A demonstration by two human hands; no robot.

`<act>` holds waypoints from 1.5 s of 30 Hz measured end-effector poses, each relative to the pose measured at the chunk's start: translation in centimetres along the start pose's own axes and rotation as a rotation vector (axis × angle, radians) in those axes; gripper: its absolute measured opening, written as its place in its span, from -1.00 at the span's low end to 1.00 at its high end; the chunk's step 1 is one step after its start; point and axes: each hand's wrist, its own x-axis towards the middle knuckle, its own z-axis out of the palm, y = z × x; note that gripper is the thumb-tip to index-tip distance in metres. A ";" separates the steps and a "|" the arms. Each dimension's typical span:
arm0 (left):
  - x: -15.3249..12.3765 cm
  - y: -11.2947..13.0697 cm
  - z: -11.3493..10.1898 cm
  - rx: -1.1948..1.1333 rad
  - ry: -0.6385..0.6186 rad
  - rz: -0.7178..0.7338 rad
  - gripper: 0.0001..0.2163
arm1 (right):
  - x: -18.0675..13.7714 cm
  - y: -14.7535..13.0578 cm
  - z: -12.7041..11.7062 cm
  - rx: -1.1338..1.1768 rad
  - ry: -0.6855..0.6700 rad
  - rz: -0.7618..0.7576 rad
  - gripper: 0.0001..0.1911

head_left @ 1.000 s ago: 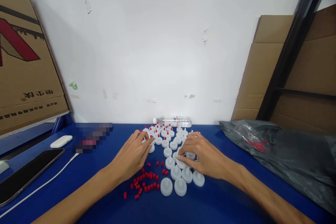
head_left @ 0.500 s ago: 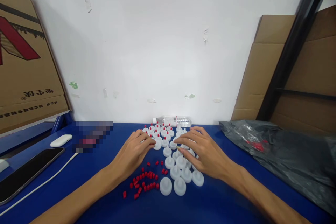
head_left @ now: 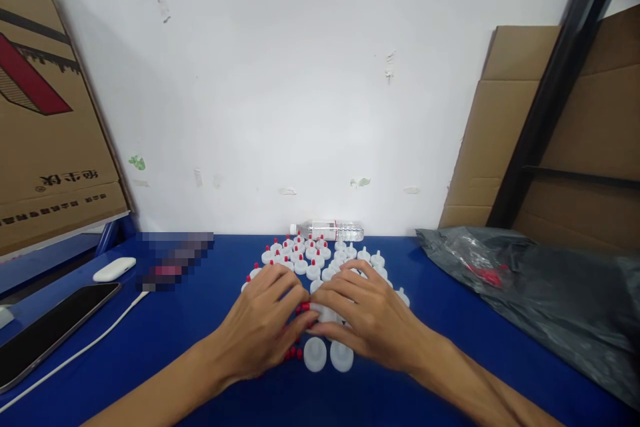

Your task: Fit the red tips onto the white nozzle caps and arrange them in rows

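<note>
My left hand (head_left: 270,320) and my right hand (head_left: 367,313) meet over the middle of the blue table. Between the left fingertips is a small red tip cap (head_left: 305,307), up against the nozzle end of a white nozzle cap (head_left: 326,313) tilted on its side. The right fingers grip that white cap and partly cover it. Behind the hands stand several white nozzle caps with red tips (head_left: 300,265). Bare white nozzle caps (head_left: 315,355) lie in front and behind. Loose red caps (head_left: 293,353) are mostly hidden under my left hand.
A clear plastic bottle (head_left: 330,231) lies against the white wall. On the left are a phone (head_left: 55,333), a white case (head_left: 115,269), a cable (head_left: 80,353) and a cardboard box (head_left: 55,113). A grey plastic bag (head_left: 540,300) spreads over the right side.
Both hands have come together nearer to me. My left hand now pinches a red cap, and my right hand holds a white nozzle cap against it.
</note>
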 end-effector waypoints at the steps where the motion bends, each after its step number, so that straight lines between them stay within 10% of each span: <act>1: 0.1 0.2 0.0 -0.018 -0.051 -0.006 -0.86 | 0.1 0.0 0.0 -0.022 -0.012 -0.026 -0.78; 7: 0.0 0.0 -0.7 -0.199 -0.084 -0.127 -0.71 | 0.0 1.9 -1.8 -0.244 0.013 -0.127 -0.85; 14: -0.2 -2.0 -0.9 -0.070 -0.219 -0.269 -0.76 | -1.8 6.4 -3.0 -0.137 -0.015 0.295 -0.84; 30: -0.3 -3.0 -0.4 0.108 -0.269 -0.284 -0.77 | -2.4 6.1 -1.6 0.021 -0.311 0.310 -0.83; 37: -0.8 -4.9 -1.2 0.575 -0.272 -0.349 -0.69 | -2.3 6.0 -1.7 0.027 -0.332 0.314 -0.78; 45: -1.1 -4.4 -1.2 0.534 -0.467 -0.450 -0.63 | -1.8 5.6 -2.3 -0.009 -0.259 0.301 -0.67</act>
